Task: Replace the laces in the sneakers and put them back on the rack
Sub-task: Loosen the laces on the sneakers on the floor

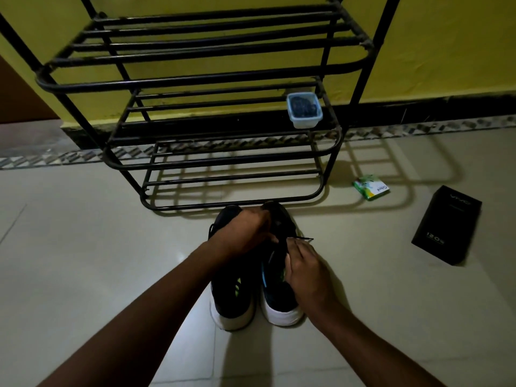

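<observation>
Two dark sneakers with white soles stand side by side on the floor, heels toward me: the left sneaker and the right sneaker. My left hand reaches across onto the lacing of the right sneaker, fingers closed there. My right hand pinches a black lace whose end sticks out to the right. The black metal shoe rack stands just beyond the toes, its shelves bare of shoes.
A small clear plastic box with dark contents sits on the rack's middle shelf at the right. On the floor to the right lie a green and white packet and a black phone box. A yellow wall is behind.
</observation>
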The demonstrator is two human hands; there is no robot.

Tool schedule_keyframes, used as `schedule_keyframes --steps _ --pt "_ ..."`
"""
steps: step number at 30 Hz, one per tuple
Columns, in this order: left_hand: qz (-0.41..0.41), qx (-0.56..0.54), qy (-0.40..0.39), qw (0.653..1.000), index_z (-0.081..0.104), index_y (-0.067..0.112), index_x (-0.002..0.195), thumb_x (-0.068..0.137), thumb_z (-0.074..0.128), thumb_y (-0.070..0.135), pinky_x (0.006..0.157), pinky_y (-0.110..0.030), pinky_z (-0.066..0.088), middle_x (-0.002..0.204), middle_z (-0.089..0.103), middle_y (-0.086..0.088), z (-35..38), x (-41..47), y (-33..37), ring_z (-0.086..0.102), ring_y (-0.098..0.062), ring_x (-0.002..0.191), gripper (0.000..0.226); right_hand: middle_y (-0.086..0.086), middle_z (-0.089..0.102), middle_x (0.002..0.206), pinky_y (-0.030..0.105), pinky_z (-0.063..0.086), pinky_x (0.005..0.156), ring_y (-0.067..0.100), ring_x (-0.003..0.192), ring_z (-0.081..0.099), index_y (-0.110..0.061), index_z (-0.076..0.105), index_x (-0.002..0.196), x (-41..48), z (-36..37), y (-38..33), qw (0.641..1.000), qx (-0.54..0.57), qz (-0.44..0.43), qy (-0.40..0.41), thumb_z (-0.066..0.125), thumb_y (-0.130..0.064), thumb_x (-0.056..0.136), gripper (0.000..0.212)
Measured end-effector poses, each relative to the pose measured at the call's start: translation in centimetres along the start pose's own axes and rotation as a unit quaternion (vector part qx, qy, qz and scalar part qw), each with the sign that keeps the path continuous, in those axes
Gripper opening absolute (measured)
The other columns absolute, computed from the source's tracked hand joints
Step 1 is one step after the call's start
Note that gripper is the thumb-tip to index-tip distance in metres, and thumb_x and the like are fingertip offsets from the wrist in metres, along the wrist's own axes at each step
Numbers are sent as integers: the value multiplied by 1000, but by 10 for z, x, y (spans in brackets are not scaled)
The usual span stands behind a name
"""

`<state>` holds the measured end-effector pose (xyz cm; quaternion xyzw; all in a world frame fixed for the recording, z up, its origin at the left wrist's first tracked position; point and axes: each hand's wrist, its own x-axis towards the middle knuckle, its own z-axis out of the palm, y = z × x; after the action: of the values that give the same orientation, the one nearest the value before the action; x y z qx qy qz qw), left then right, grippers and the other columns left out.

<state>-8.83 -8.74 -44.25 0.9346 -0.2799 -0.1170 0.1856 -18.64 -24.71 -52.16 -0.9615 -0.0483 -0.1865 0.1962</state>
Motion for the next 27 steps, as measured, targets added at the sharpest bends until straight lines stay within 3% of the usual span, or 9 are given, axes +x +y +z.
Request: schedule_keyframes --steps 4,7,10,13,17,21,23,25,27 --pt "17 -14 54 998 76 9 98 90 73 26 71 -28 38 95 60 -7 0 -4 -3 62 -27 91 18 21 72 103 36 59 78 34 95 72 4 72 110 0 -2 0 1000 1 3 -1 42 -18 88 43" --pt "-40 -138 161 976 68 24 82 94 66 39 72 -35 43 87 56 4 -2 -5 0 59 -16 82 19 20 72 103 36 59 78 33 95 72 4 73 110 0 -3 0 1000 7 8 -3 42 -19 89 43" --pt "-71 -351 175 917 68 12 83 103 53 27 73 -32 51 83 70 -4 -10 -6 10 67 -19 79 29 19 71 107 37 59 81 33 98 71 3 71 113 0 -3 0 1000 20 13 -9 42 -19 91 43" --pt "-95 -497 173 845 47 5 82 110 37 24 62 -32 47 69 54 -12 -8 -13 25 52 -26 63 35 19 72 106 36 58 82 32 98 71 2 71 113 -1 -4 -1 1000 21 14 -9 42 -18 90 42" --pt "-145 -264 140 943 34 10 105 106 47 33 62 -21 40 81 54 4 -2 -14 19 50 -2 66 27 20 72 105 35 58 82 33 97 71 3 72 112 1 -5 -3 1000 18 13 -9 42 -18 89 43" --pt "-59 -56 94 992 23 18 126 101 56 35 85 -39 25 102 63 7 3 -11 16 62 -22 95 45 19 72 104 34 59 80 32 96 71 2 72 111 0 -5 -2 1000 15 13 -6 42 -19 88 43" --pt "-41 8 49 998 31 23 134 98 59 32 89 -42 23 115 63 3 1 -9 13 61 -24 106 47 18 72 104 33 59 80 32 96 71 2 72 111 0 -5 -2 1000 13 12 -3 43 -19 88 43" --pt "-17 89 27 995 52 25 117 96 61 30 87 -42 23 109 52 4 -1 -10 10 57 -25 107 24 18 72 104 34 58 81 32 97 71 2 72 111 0 -5 -3 1000 9 14 -1 43 -19 88 43" --pt "-17 86 44 995 53 27 94 96 60 30 81 -39 21 99 40 6 1 -9 9 52 -21 101 8 18 72 104 35 59 81 32 97 71 2 72 111 1 -5 -3 1000 6 14 0 42 -19 89 43"
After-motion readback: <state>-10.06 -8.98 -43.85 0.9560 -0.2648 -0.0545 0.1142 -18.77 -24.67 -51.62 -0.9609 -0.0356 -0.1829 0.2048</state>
